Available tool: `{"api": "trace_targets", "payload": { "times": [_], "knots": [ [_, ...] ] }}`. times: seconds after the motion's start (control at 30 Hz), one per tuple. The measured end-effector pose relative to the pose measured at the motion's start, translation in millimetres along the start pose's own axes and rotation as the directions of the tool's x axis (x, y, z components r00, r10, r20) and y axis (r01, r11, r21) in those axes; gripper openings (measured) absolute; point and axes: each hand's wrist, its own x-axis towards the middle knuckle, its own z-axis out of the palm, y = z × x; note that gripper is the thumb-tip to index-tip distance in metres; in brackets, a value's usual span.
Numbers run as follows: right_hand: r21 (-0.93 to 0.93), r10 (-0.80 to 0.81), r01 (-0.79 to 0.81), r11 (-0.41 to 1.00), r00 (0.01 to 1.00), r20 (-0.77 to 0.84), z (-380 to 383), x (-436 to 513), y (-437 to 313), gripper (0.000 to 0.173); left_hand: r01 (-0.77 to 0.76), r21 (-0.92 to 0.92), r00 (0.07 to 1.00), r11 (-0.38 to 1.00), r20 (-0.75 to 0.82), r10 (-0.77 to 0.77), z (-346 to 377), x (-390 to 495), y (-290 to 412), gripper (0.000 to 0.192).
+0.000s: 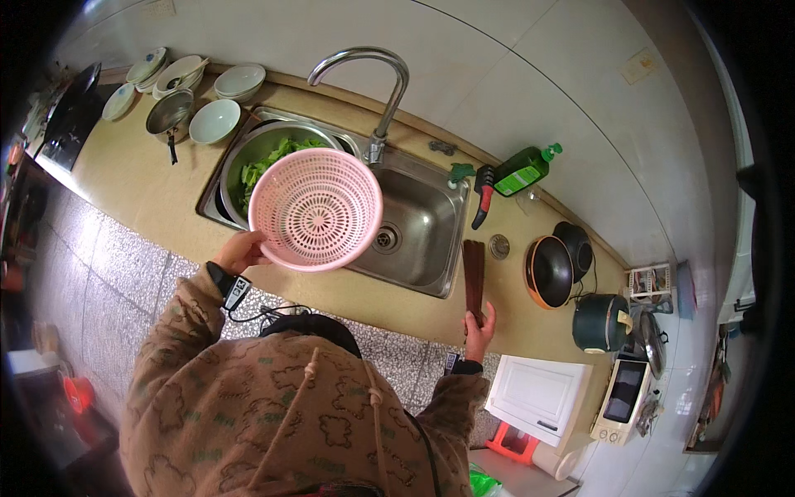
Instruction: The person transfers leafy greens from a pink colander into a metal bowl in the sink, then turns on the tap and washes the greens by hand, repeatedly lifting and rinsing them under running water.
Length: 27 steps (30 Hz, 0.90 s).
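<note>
My left hand (pixel 241 251) grips the rim of a pink plastic colander (pixel 317 210), which is held over the sink divider with its inside facing up. Partly behind the colander, a large metal basin (pixel 231 180) with green leafy vegetables (pixel 273 160) sits in the left sink bowl. My right hand (pixel 479 329) is closed around the near ends of a bundle of dark brown chopsticks (pixel 474 273), just right of the sink. A curved chrome faucet (pixel 397 93) rises behind the stainless steel sink (pixel 422 223).
Ceramic bowls (pixel 215 122) and a small saucepan (pixel 171 113) stand at the left. Right of the sink are a green pump bottle (pixel 523 171), a red-and-black handled tool (pixel 484 197), a sink strainer (pixel 499 246), a dark pan (pixel 550 272) and a rice cooker (pixel 599 323).
</note>
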Motion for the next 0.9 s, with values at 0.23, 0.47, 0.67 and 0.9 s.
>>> {"api": "trace_targets", "payload": {
  "times": [0.23,0.47,0.67,0.9],
  "knots": [
    [-0.056,-0.207,0.201,0.978,0.968,-0.142,-18.1,20.5,56.4,0.054,-0.03,0.047,1.0,0.998,-0.003,0.03,28.1,-2.0,-19.3,0.029],
    [-0.673,-0.469,0.219,0.707,0.857,-0.213,-27.0,45.1,50.3,0.041,-0.065,0.009,0.998,0.998,-0.02,0.065,28.1,-13.6,-25.0,0.031],
    [-0.116,-0.339,0.32,0.94,0.912,-0.229,-6.7,63.7,32.2,0.018,-0.145,-0.042,0.983,0.989,-0.118,0.139,3.8,-25.4,-20.1,0.026],
    [0.072,-0.074,0.06,0.996,0.976,0.204,98.4,50.9,4.1,0.017,-0.227,-0.047,0.955,0.973,-0.207,0.212,-32.1,0.1,21.7,0.027]
  ]
}}
